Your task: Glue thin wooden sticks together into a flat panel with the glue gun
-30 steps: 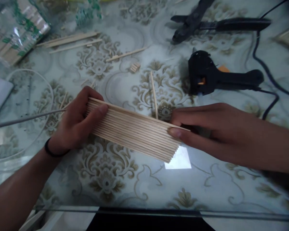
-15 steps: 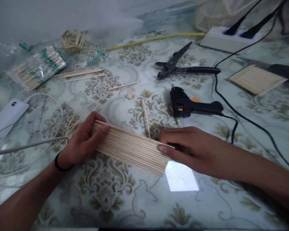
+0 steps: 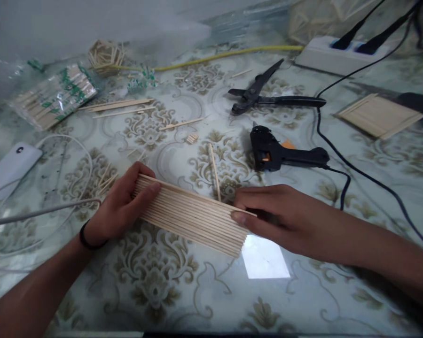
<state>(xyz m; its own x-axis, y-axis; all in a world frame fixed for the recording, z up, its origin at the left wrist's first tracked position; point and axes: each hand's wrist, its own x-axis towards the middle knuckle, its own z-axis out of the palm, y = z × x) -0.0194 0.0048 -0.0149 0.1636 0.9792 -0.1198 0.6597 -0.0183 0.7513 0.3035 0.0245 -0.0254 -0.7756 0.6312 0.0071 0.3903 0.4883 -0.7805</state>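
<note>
A panel of thin wooden sticks [image 3: 193,213], laid side by side, is held tilted above the patterned tabletop between both hands. My left hand [image 3: 127,202] grips its left end, thumb on the upper face and fingers behind. On the right end, my right hand [image 3: 268,213] pinches the top edge between thumb and fingers. One stick along that edge juts slightly past the others at the right. Behind the panel a loose wooden stick [image 3: 215,171] lies on the table. A black glue gun [image 3: 278,150] rests on its side beyond my right hand.
Black cutters [image 3: 257,96] lie behind the glue gun. A square stick panel [image 3: 380,115] is at the right, near a white power strip [image 3: 334,56] with cords. A bag of sticks [image 3: 56,96], a phone [image 3: 14,169] with a white cable, and a stick ball [image 3: 105,55] are at left.
Both hands keep the same hold on the stick panel. Only a slight shift of the camera view shows; nothing on the table has moved.
</note>
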